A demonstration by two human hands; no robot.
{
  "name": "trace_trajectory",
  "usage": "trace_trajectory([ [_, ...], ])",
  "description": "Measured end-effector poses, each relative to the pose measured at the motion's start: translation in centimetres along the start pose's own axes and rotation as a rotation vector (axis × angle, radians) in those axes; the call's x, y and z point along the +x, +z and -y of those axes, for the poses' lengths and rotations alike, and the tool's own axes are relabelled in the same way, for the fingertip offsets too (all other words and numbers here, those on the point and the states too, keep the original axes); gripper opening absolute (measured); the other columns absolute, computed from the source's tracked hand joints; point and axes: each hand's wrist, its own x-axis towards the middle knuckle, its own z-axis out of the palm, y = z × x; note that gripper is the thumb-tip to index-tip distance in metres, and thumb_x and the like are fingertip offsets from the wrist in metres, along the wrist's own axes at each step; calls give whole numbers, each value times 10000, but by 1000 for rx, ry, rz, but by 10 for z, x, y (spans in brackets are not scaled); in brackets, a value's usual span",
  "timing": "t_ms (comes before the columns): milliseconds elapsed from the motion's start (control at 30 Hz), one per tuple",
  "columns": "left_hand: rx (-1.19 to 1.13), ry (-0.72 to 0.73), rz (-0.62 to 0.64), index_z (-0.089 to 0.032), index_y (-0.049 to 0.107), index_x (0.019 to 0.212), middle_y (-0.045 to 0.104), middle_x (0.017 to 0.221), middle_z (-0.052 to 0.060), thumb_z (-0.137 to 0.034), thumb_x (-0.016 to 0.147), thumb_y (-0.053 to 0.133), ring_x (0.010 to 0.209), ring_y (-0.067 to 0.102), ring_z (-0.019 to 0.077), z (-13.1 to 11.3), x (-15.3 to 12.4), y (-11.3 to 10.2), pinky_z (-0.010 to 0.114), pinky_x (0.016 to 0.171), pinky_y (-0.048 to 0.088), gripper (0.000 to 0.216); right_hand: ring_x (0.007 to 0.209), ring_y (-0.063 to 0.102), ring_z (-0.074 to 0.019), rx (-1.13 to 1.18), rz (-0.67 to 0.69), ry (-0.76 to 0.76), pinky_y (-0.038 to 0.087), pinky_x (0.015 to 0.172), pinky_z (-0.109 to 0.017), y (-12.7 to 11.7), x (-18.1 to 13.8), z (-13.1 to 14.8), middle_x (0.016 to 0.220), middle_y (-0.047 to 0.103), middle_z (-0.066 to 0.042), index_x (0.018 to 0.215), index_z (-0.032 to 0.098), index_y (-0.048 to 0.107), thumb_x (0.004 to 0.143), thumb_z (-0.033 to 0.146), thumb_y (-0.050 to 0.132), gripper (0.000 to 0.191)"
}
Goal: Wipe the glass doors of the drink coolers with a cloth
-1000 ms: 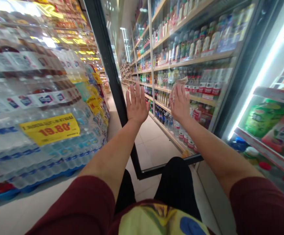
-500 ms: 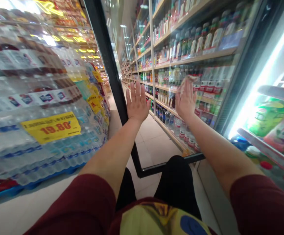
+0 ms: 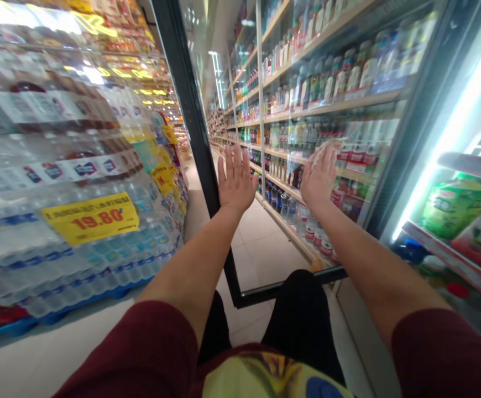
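The glass door (image 3: 187,105) of a drinks cooler stands swung open in front of me, framed in black. My left hand (image 3: 237,179) lies flat against the glass near the frame's left side, fingers spread and nothing in it. Further right, my right hand (image 3: 320,176) presses a thin, pale cloth (image 3: 336,145) to the pane. Only the cloth's edge shows above and beside the fingers; the rest is hidden under the hand. Bottled drinks on shelves show behind or in the glass; I cannot tell whether they are seen through it or reflected.
Stacked packs of bottled drinks (image 3: 78,166) with a yellow price sign (image 3: 93,218) rise at the left. At the right is the lit cooler inside, with green pouches (image 3: 451,204) on a shelf (image 3: 468,260). My knee (image 3: 302,326) is close to the door's bottom edge.
My right hand and the cloth have shifted slightly right and down on the glass. The left hand stays flat on the pane. The whole view has shifted a little.
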Motion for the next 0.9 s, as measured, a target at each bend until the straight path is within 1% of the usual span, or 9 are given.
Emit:
trace_trajectory([
  [100,17,9,0,-69,280,1700,158,1783,193,-343,1063,553,1634,-136,298,0,0,0,609,1353,-46,745,1683,137,-278,-2,65,-329,125,1352,-604,4,-10,8,1797,239,-101,1731,174,299,1140,405,222,640],
  [133,12,8,1,-72,278,1701,156,1783,189,-346,1060,554,1634,-137,294,0,0,0,608,1353,-46,749,1683,140,-269,5,72,-357,113,1351,-609,5,-12,8,1793,252,-99,1729,183,304,1141,414,218,638],
  [300,-28,-20,4,-140,255,1720,153,1791,143,-359,1050,575,1644,-118,267,0,1,2,582,1359,-65,774,1668,176,-342,60,-34,71,215,1301,-700,7,-11,-3,1798,185,-175,1738,108,237,1120,394,210,682],
  [367,-25,-22,3,-147,243,1725,161,1792,143,-367,1053,580,1646,-109,272,0,1,2,581,1359,-65,783,1672,162,-337,42,-13,-3,210,1312,-676,7,-12,-6,1799,187,-165,1737,119,251,1124,404,212,678],
  [467,-20,-13,-2,-144,237,1727,171,1792,152,-384,1065,569,1649,-93,288,0,1,2,594,1355,-58,779,1678,164,-283,6,56,-280,152,1340,-622,6,-13,-9,1790,249,-121,1731,176,295,1140,431,215,649],
  [533,-15,-8,-7,-144,245,1726,174,1790,154,-390,1068,567,1650,-87,289,1,1,2,593,1356,-54,773,1668,197,-284,24,28,-227,160,1335,-631,5,-11,-15,1782,265,-136,1727,156,295,1142,433,207,654],
  [667,-9,-9,-6,-143,257,1722,177,1789,155,-382,1059,582,1650,-85,283,1,1,2,587,1357,-53,776,1655,192,-381,54,-60,70,238,1285,-705,5,-10,-25,1780,167,-258,1714,0,234,1129,400,169,712],
  [833,12,-9,8,-113,267,1714,164,1788,168,-358,1052,593,1646,-105,287,1,1,2,587,1354,-58,777,1677,166,-282,17,114,-310,144,1350,-602,7,-22,-22,1788,262,-114,1708,161,350,1120,427,284,648],
  [900,10,-10,6,-119,271,1714,169,1789,163,-364,1063,582,1646,-104,286,0,1,1,588,1355,-57,763,1675,182,-276,12,109,-269,149,1348,-606,4,-18,-25,1786,264,-126,1711,161,337,1119,410,293,644],
])
